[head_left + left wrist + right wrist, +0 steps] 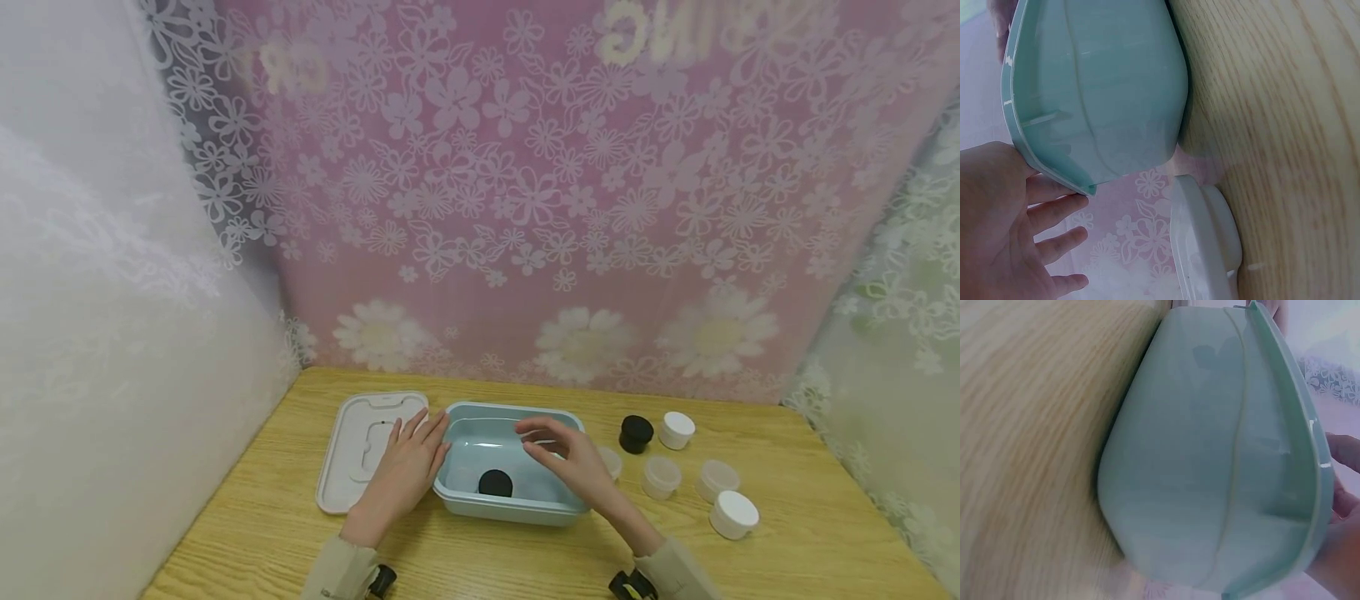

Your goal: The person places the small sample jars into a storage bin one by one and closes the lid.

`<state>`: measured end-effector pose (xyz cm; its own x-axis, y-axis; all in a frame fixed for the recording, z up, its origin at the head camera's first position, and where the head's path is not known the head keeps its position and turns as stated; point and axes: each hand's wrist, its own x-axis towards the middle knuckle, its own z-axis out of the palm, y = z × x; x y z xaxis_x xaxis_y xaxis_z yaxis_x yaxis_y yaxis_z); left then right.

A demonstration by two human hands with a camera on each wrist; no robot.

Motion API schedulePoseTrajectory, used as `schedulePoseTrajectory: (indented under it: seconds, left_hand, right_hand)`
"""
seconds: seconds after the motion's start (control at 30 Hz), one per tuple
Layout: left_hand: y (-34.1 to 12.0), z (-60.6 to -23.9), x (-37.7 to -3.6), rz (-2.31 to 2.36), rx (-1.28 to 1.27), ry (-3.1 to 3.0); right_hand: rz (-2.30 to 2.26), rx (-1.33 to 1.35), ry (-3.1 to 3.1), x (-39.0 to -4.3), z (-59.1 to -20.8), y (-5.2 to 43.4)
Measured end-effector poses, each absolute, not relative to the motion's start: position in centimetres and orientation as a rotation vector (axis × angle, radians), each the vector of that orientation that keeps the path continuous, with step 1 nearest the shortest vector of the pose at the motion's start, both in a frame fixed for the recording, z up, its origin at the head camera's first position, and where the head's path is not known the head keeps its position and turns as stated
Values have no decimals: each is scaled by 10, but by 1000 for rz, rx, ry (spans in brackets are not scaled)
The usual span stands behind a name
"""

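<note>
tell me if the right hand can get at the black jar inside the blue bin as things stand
Probably yes: the right hand hovers open over the lidless blue bin, and the black jar sits uncovered on its floor just below, with nothing between them.

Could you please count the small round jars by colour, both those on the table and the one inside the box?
Small round black jars: 2, one inside the light blue plastic box at and one on the wooden table at.
White-lidded jars: 2.
Translucent frosted jars: 3.
Total: 7.

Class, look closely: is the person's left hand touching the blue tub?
Touching. The left wrist view shows the left hand pressed against the rim of the tub, no gap.
</note>
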<state>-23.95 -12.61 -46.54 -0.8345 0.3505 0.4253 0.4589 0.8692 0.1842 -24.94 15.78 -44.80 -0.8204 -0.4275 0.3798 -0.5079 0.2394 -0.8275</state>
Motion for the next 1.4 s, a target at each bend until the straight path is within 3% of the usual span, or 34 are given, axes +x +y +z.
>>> schedulePoseTrajectory:
  seconds: [0.5, 1.4]
  left_hand:
    - [-126, -465, -238, -407, -604, -2652]
    - [-124, -465, -241, -236, -610, -2557]
  right_hand:
    - [1627, 794, -2254, -238, -448, 210]
    - [1280, 380, -2385, -195, -439, 347]
